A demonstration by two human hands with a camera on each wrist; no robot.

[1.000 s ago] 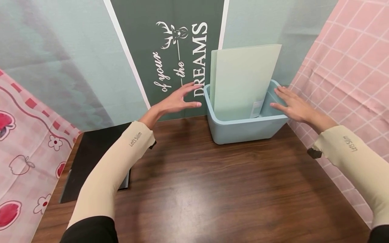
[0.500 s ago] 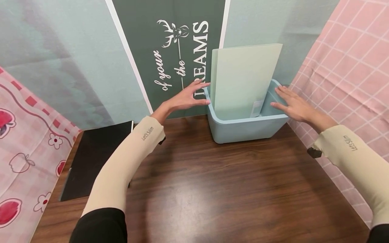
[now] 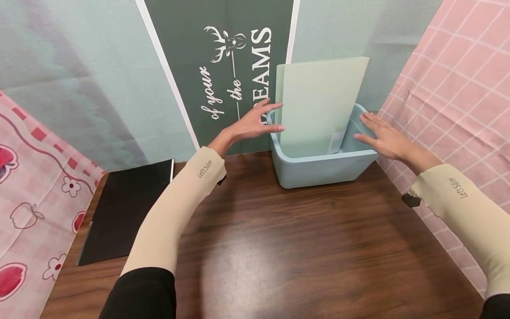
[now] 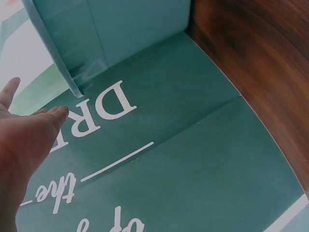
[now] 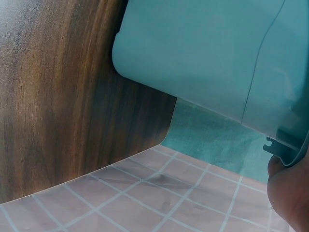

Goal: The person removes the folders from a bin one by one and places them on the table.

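Blue bin stood toward the back right of the table, two pale green folders upright in it, rising well above the rim. Left hand, fingers extended and thumb spread apart, was at the bin's left end. Right hand lay at the opposite end, fingers likewise extended (whether it touched the rim, could not tell). Flat black item lay at the table's left, partly covered from view by the left sleeve.
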